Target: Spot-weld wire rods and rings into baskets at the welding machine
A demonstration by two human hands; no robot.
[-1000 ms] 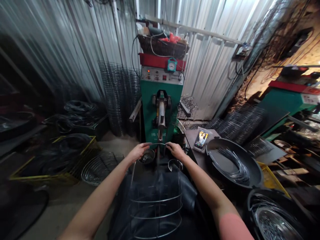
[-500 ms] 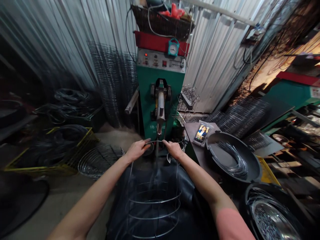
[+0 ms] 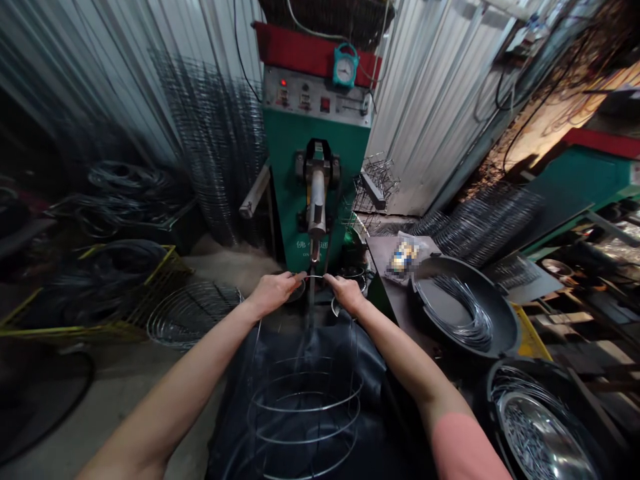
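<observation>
A round wire cage (image 3: pixel 306 407) of several hoops on upright wires rests over my dark apron. Its top ring (image 3: pixel 314 277) lies under the electrode (image 3: pixel 316 207) of the green welding machine (image 3: pixel 320 160). My left hand (image 3: pixel 273 292) is closed on the left side of that ring. My right hand (image 3: pixel 346 293) is closed on its right side. Both hands sit just below the electrode tip.
A black basin of cut wires (image 3: pixel 463 313) and a phone (image 3: pixel 404 255) lie on the bench to the right. A second basin (image 3: pixel 543 433) stands at lower right. Finished wire baskets (image 3: pixel 193 320), a yellow crate (image 3: pixel 95 293) and mesh panels (image 3: pixel 215 153) crowd the left.
The view has tilted down and closer to the machine. Both hands keep their hold on the top ring, now nearer together under the electrode.
</observation>
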